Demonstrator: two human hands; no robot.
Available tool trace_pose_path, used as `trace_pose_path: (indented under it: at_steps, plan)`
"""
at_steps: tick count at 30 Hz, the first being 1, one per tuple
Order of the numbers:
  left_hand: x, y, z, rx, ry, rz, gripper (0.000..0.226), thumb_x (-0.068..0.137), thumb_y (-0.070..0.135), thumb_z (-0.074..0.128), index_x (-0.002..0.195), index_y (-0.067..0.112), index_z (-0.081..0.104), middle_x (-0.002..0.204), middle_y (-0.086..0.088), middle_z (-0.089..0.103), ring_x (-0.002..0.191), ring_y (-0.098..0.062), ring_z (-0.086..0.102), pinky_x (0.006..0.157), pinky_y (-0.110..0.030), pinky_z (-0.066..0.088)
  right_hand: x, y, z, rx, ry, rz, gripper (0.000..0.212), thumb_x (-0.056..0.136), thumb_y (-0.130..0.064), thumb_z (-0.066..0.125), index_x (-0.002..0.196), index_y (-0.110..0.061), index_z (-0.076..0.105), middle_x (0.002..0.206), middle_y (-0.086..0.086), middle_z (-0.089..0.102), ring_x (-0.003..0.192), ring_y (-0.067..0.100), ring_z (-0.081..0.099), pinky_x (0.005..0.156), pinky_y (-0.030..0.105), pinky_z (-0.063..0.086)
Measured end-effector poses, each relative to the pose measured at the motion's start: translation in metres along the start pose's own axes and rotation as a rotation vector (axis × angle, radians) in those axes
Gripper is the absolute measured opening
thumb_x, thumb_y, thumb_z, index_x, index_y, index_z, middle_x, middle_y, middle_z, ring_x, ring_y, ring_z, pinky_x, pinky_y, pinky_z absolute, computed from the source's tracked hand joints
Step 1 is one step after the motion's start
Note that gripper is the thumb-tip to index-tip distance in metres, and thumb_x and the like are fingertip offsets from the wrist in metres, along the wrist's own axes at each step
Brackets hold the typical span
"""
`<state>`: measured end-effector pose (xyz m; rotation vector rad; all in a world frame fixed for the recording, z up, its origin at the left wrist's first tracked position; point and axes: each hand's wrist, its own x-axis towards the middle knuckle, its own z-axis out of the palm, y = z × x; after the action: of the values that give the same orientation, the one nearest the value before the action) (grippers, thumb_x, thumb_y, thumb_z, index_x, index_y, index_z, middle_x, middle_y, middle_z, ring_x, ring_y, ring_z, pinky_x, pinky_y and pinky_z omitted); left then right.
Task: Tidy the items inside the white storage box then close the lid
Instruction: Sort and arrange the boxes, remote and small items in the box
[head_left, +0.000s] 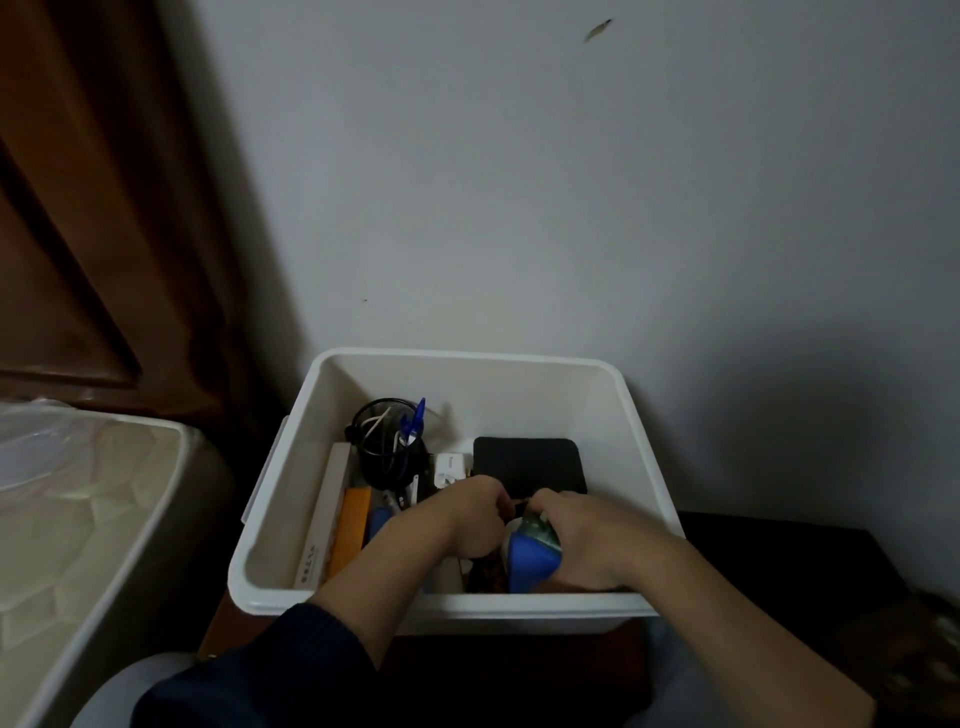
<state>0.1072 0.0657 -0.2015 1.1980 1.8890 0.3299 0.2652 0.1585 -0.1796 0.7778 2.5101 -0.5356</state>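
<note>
The white storage box (639, 447) stands open against the wall, with no lid on it. Both my hands reach inside near its front. My left hand (470, 517) has its fingers curled down onto something small that I cannot identify. My right hand (576, 535) grips a blue and green object (532, 558) beside a dark patterned item (488, 571). Further back lie a black mesh pen cup (387, 447) with a blue pen (415, 421), a black flat pad (530, 465), a small white box (451, 467), an orange-edged book (353, 525) and a long white box (324, 519).
A cream cushioned surface under clear plastic (78, 509) lies to the left. Behind it stands a dark wooden panel (93, 234). A grey wall (571, 208) backs the box. The box rests on a brown stand (218, 629), with a dark surface (805, 566) to the right.
</note>
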Motion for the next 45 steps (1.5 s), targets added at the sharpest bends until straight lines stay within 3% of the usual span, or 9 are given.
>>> trace_pose_path:
  at_steps: [14,17,21,27,30,33,36,41,45]
  plan:
    - [-0.006,-0.007,0.011,-0.206,-0.103,-0.093,0.041,0.099,-0.002,0.058,0.138,0.012,0.063,0.131,-0.015,0.068,0.119,-0.032,0.068,0.103,-0.047,0.057,-0.005,-0.001,0.002,-0.078,0.186,-0.012,0.05,0.072,-0.056,0.084,0.11,-0.027,0.07,0.103,-0.004,0.068,0.092,0.016,0.065,0.085,0.035,0.057]
    - [-0.008,-0.006,0.011,-0.219,-0.101,-0.068,0.039,0.097,-0.004,0.061,0.133,0.008,0.067,0.126,-0.016,0.071,0.114,-0.035,0.07,0.099,-0.049,0.059,-0.01,0.005,0.001,-0.041,0.256,-0.036,0.039,0.071,-0.058,0.082,0.094,-0.027,0.07,0.087,-0.008,0.064,0.078,0.009,0.06,0.07,0.026,0.049]
    - [-0.01,-0.002,0.011,-0.2,-0.126,-0.06,0.039,0.093,-0.001,0.067,0.131,0.006,0.065,0.12,-0.016,0.071,0.109,-0.036,0.072,0.098,-0.05,0.06,-0.015,0.006,0.001,0.053,0.371,-0.035,0.045,0.066,-0.06,0.08,0.099,-0.031,0.069,0.091,-0.013,0.057,0.081,0.007,0.058,0.077,0.028,0.054]
    - [-0.011,0.008,0.015,-0.068,-0.145,0.038,0.04,0.094,0.015,0.071,0.133,0.015,0.061,0.111,-0.001,0.067,0.096,-0.02,0.066,0.082,-0.031,0.055,-0.023,0.007,-0.002,0.401,0.689,0.025,0.04,0.063,-0.069,0.072,0.084,-0.035,0.067,0.078,-0.013,0.064,0.07,0.005,0.063,0.065,0.023,0.056]
    - [-0.008,0.017,0.016,0.022,-0.129,0.058,0.053,0.095,0.022,0.071,0.145,0.016,0.054,0.133,-0.009,0.065,0.115,-0.028,0.066,0.097,-0.037,0.055,-0.022,0.013,-0.002,0.663,0.813,0.045,0.055,0.075,-0.066,0.073,0.111,-0.025,0.074,0.088,-0.024,0.07,0.078,-0.001,0.069,0.058,0.015,0.057]
    - [-0.003,0.023,0.017,0.073,-0.15,0.034,0.059,0.096,0.026,0.071,0.15,0.014,0.049,0.142,-0.01,0.058,0.124,-0.029,0.061,0.108,-0.047,0.052,-0.018,0.02,0.001,0.828,0.754,0.081,0.074,0.09,-0.052,0.075,0.153,-0.021,0.052,0.115,-0.025,0.067,0.088,-0.002,0.067,0.066,0.01,0.053]
    - [0.004,0.027,0.017,0.116,-0.153,0.003,0.064,0.095,0.037,0.072,0.151,0.014,0.049,0.148,-0.011,0.052,0.128,-0.03,0.058,0.11,-0.046,0.051,-0.016,0.022,0.006,0.946,0.756,0.054,0.074,0.095,-0.047,0.072,0.16,-0.025,0.042,0.123,-0.019,0.066,0.097,0.0,0.069,0.071,0.015,0.059]
    - [0.014,0.026,0.022,0.181,-0.102,-0.085,0.083,0.092,0.057,0.069,0.158,0.019,0.037,0.158,-0.012,0.028,0.136,-0.032,0.048,0.113,-0.046,0.046,-0.009,0.019,0.012,1.27,0.8,0.03,0.049,0.1,-0.053,0.061,0.147,-0.039,0.055,0.115,-0.009,0.072,0.106,0.011,0.073,0.093,0.047,0.062]
    - [0.018,0.027,0.028,0.147,-0.084,-0.084,0.075,0.09,0.06,0.07,0.15,0.02,0.048,0.153,-0.009,0.031,0.134,-0.029,0.047,0.114,-0.045,0.045,-0.009,0.015,0.009,1.72,0.773,-0.082,0.032,0.109,-0.04,0.053,0.135,-0.026,0.065,0.125,0.011,0.072,0.113,0.028,0.073,0.083,0.052,0.065]
